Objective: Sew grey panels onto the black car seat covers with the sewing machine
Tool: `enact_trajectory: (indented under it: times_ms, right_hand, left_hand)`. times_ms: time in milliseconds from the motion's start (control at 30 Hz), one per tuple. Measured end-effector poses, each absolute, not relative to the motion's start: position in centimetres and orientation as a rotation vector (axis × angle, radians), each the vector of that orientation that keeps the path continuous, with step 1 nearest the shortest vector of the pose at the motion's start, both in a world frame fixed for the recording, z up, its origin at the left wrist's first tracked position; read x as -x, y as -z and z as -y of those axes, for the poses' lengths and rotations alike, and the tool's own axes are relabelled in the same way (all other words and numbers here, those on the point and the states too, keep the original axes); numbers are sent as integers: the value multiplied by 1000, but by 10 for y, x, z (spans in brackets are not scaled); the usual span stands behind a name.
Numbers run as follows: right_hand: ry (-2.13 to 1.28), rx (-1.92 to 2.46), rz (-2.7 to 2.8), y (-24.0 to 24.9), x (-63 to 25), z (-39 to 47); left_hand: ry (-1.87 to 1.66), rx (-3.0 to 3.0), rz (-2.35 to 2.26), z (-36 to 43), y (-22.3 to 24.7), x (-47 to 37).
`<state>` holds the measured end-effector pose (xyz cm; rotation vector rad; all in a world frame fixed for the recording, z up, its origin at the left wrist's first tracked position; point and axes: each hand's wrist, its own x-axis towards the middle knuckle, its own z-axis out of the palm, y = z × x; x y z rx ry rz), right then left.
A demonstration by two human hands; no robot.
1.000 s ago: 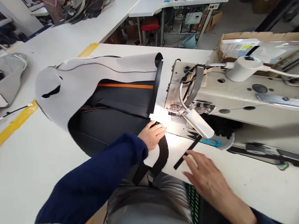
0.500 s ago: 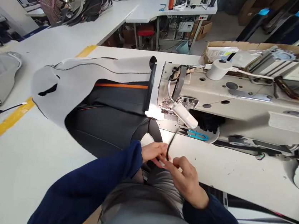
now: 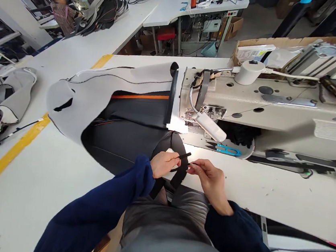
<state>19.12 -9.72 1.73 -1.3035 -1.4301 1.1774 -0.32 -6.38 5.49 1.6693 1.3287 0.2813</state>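
Note:
My left hand [image 3: 163, 165] is closed, pinching a thin black strip [image 3: 185, 155] whose free end sticks out to the right. Just right of it, my right hand [image 3: 210, 181] has thumb and fingertips pressed together on a small dark piece, perhaps part of the same strip. Both hands are over the near end of a black cover [image 3: 120, 141] with grey backing [image 3: 80, 108] and an orange stripe, which looks like a seat cover. Its end hangs over the table edge towards my lap. Beyond my hands stands a sewing machine [image 3: 266, 111] with a white lamp [image 3: 212, 127].
Blue-handled thread snips [image 3: 228, 150] lie by the machine bed. Behind the machine is a cardboard box [image 3: 301, 43] of parts. More grey and black covers [image 3: 17, 92] lie at left, past yellow tape [image 3: 30, 136]. A person [image 3: 63, 15] is at the far left.
My hands have drawn apart and moved a little away from my body. The strip, upright before, now points right from my left fingers. The view has shifted slightly.

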Motion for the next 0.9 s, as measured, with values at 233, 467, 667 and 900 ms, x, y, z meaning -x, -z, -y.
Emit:
enact_trajectory:
  times_ms: [233, 467, 667, 900]
  right_hand:
    - [-1046, 1152, 1412, -20, -184, 85]
    - [-1080, 1124, 1335, -13, -175, 85]
    - [-886, 1162, 1587, -15, -172, 69]
    - [-158, 1234, 2330, 7, -147, 1]
  left_hand:
    - [-224, -1706, -1293, 65, -58, 5]
    - [-523, -1993, -1271, 68, -55, 3]
    - [-723, -1980, -1391, 60, -64, 9]
    - [-710, -2199, -1574, -16, -80, 12]
